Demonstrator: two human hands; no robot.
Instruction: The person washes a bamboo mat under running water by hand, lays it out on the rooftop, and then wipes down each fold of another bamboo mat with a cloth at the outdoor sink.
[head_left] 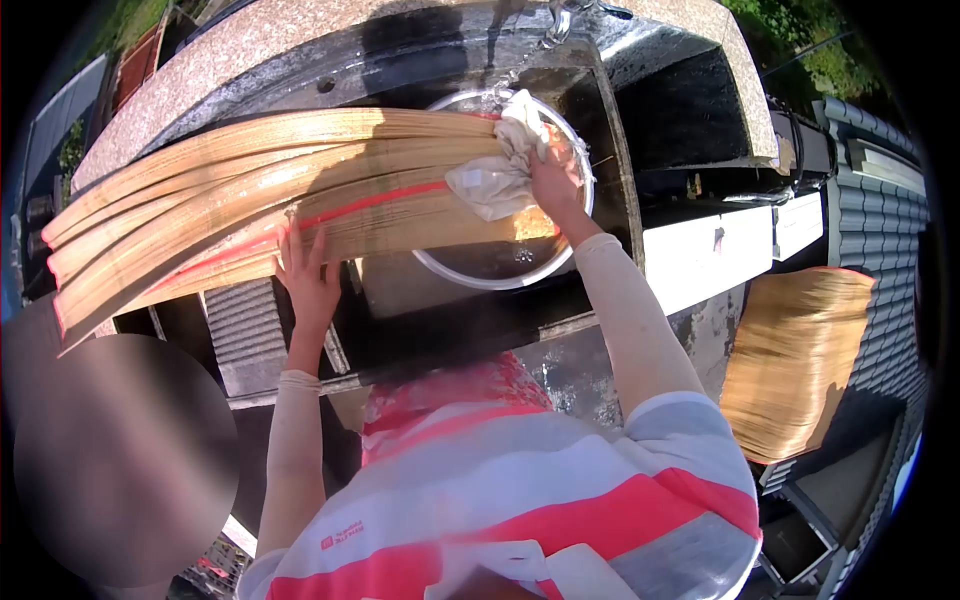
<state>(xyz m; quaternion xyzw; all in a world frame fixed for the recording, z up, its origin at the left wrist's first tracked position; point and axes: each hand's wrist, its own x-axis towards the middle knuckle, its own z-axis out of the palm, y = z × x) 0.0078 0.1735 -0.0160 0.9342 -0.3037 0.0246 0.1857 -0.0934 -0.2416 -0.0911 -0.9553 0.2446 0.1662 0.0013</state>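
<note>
A long straw-coloured mat (330,155) with red edging, in several folded layers, stretches from the left across a dark sink. My left hand (311,285) lies at its near edge, fingers spread and touching the straw. Over the right end of the mat, my right hand (556,188) is closed on a crumpled white cloth (492,187). That end rests over a round basin (497,283) with a white rim, standing in the sink. Part of the basin's inside, with water in it, is hidden by the mat and cloth.
A metal tap (557,30) is above the basin, with water falling from it. The stone counter (250,70) curves along the back. At the right, another straw-coloured mat (800,360) hangs over grey roof tiles (885,240). A white ledge (705,250) lies right of the sink.
</note>
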